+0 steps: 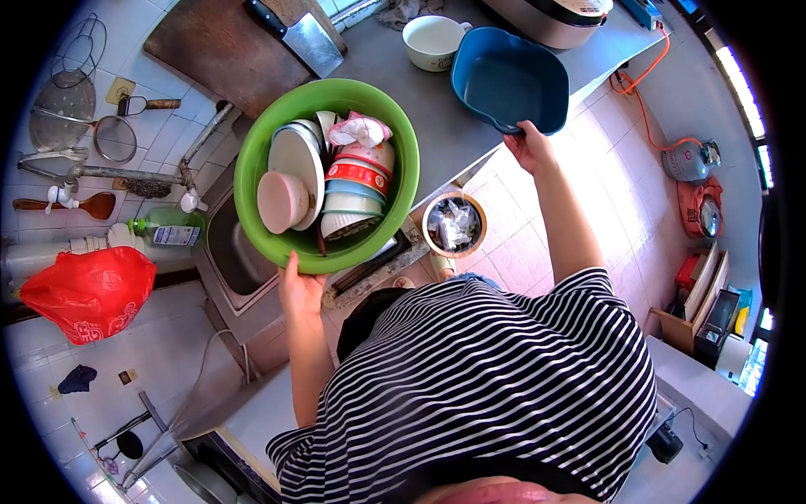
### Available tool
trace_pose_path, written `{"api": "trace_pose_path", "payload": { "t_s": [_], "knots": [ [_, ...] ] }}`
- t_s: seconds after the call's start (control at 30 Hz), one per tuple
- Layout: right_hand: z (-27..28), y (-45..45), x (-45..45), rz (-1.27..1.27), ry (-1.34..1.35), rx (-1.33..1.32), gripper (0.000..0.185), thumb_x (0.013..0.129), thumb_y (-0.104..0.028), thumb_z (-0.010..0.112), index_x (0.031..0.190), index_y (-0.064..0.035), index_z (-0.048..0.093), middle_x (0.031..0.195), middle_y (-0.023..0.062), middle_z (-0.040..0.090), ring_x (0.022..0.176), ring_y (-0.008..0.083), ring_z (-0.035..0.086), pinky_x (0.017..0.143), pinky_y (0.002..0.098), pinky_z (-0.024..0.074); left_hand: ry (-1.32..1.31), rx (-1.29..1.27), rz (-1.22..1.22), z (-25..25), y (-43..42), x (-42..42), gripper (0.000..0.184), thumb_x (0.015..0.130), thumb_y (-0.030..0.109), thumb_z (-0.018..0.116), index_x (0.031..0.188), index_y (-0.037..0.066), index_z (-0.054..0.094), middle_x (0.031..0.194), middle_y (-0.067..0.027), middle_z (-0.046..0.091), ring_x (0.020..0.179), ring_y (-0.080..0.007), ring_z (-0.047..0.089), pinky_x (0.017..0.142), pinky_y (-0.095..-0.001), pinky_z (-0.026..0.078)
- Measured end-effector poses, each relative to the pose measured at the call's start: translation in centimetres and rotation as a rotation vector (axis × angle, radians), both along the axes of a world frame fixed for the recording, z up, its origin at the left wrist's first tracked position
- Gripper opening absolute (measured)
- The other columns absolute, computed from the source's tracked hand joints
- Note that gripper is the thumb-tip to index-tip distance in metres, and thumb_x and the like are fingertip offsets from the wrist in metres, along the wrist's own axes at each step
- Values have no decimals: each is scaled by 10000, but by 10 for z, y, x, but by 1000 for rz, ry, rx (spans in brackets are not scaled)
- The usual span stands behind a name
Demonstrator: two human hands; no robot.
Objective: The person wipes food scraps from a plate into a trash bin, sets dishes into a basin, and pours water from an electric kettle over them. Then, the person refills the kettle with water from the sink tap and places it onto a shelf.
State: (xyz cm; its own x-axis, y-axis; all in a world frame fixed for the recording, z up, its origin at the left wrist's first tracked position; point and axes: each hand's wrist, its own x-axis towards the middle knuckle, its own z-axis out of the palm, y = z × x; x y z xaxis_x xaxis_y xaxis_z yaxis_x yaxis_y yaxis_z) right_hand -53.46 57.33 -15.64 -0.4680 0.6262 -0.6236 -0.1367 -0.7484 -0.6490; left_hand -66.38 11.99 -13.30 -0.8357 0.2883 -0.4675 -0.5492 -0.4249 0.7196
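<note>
Holding one green basin (403,126) is the left hand (300,292), one blue basin (508,80) the right (531,149).

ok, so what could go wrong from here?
1. Tipping: the left hand is at the near rim of the green basin, which is loaded with bowls; it might tilt if support below is poor.
2. Sliding: the pink bowl leans on a tilted white dish; a jolt could shift it.
3. Knocking: the right hand holds the blue basin beside the white cup; a leftward swing could bump it.
</note>
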Motion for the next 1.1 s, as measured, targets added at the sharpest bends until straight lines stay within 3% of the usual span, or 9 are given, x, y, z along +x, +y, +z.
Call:
{"api": "trace_pose_path", "payload": {
  "t_s": [0.3, 0.47, 0.6, 0.7, 0.77, 0.83, 0.87, 0.97, 1.1],
  "knots": [
    [7, 8, -50, 62, -5, 33, 189, 880, -136, 436, 837, 40, 491, 738, 125, 560, 607, 175, 596, 586, 253, 552, 55, -55, 6, 3, 8, -15, 352, 930, 244, 397, 1263, 152, 329, 1156, -90, 500, 934, -241, 575, 681, -380, 535],
    [17, 14, -73, 94, -30, 36, 232, 874, -179, 530, 853, 50, 499, 741, 145, 562, 628, 188, 611, 604, 259, 554, 19, -34, 27, -4, 4, -17, 349, 928, 284, 408, 1241, 134, 367, 1183, -78, 495, 990, -238, 553, 717, -385, 522],
    [13, 21, -75, 180, -18, 35, 244, 884, -185, 516, 851, 57, 520, 764, 158, 582, 674, 198, 614, 672, 276, 550, 20, -54, 25, 4, 10, -12, 375, 928, 316, 400, 1233, 99, 384, 1187, -91, 496, 1004, -246, 545, 749, -410, 513],
    [12, 20, -60, 272, 229, 90, 423, 852, -307, 571, 1007, 60, 429, 880, 190, 543, 827, 219, 593, 775, 312, 520, -21, -36, -46, 9, 5, -9, 450, 919, 401, 378, 1216, 64, 407, 1174, -112, 517, 1004, -254, 552, 787, -429, 501],
    [5, 17, -54, 229, 278, -34, 565, 826, -382, 586, 1087, 59, 348, 913, 190, 524, 880, 229, 576, 881, 366, 457, -12, -25, -87, 6, -6, -8, 464, 907, 419, 395, 1189, 52, 422, 1142, -140, 528, 955, -266, 574, 786, -442, 501],
    [-21, 16, -41, 367, 166, 60, 748, 794, -455, 596, 1173, 109, 282, 1023, 211, 514, 1017, 265, 531, 916, 423, 412, 9, -29, -39, -1, -24, -6, 479, 890, 418, 439, 1177, 37, 401, 1080, -183, 526, 933, -316, 564, 772, -477, 498],
    [0, -17, -32, 403, -8, 166, 520, 810, -472, 555, 997, 10, 495, 921, 155, 601, 918, 218, 590, 899, 368, 434, 24, -31, -5, 0, -31, -2, 464, 888, 408, 449, 1151, 29, 401, 1058, -188, 526, 916, -325, 565, 768, -473, 497],
    [14, -56, -15, 730, -98, 435, 564, 853, -444, 510, 1164, 24, 460, 920, 133, 607, 879, 200, 592, 806, 301, 488, 41, -59, 89, 3, -58, 18, 438, 897, 403, 429, 1086, 8, 409, 1021, -212, 539, 904, -357, 568, 808, -461, 476],
    [40, -71, -29, 572, -196, 840, 379, 869, -375, 516, 946, -19, 620, 804, 108, 610, 728, 160, 579, 687, 254, 494, 36, -124, 278, 3, -108, 50, 415, 896, 393, 433, 1065, 14, 436, 1000, -183, 559, 905, -312, 572, 810, -417, 467]
  ]
}}
